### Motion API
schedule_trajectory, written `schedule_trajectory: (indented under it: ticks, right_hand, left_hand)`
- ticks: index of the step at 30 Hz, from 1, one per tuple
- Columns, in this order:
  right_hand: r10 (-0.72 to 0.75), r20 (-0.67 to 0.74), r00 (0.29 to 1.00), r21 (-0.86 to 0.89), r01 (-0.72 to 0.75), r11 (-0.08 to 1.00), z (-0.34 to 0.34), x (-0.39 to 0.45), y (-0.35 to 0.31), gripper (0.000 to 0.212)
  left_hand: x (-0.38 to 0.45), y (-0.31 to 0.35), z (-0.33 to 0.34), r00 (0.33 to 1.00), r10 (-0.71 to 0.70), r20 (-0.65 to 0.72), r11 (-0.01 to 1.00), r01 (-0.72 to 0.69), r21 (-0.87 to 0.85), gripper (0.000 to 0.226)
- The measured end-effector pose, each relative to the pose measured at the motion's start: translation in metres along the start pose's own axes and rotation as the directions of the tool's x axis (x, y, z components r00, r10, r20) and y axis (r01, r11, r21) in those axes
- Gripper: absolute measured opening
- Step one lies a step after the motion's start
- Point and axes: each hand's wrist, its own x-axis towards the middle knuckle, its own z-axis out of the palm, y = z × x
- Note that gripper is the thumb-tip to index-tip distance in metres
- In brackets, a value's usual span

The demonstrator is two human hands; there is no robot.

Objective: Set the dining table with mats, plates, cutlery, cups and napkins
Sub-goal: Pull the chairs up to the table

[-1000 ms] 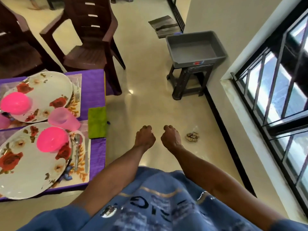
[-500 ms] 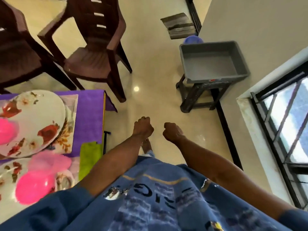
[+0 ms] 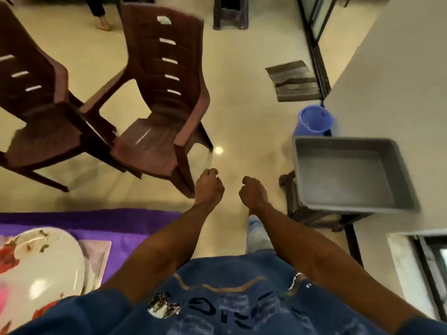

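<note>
Since a second ago the view has swung up and away from the worktop, so the pink cups, green napkin and nearer plate have gone out of sight; only one white oval plate with red flowers (image 3: 41, 264) shows at lower left, lying on a pale rectangular mat (image 3: 96, 259) over the purple cloth (image 3: 108, 221). Both fists stay out in front above the cream floor (image 3: 242, 93). Left hand (image 3: 209, 188) and right hand (image 3: 252, 193) are near each other, each grip curled tight with nothing in it. An empty grey plastic tray (image 3: 396, 165) sits on a dark stool to the right, a lilac bucket (image 3: 314, 123) behind it. Two brown plastic chairs (image 3: 167, 105) stand ahead on the left.
</note>
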Motion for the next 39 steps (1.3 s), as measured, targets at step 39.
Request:
schedule_trajectory:
  ticks: [39]
  right_hand:
    - [-0.914,0.398,-0.080,-0.056,0.992,-0.111,-0.159,0.693,-0.532,0.022]
  left_hand:
    - [0.695,-0.035,-0.133,-0.047,-0.884,-0.464,0.353,0.583,-0.732,0.036]
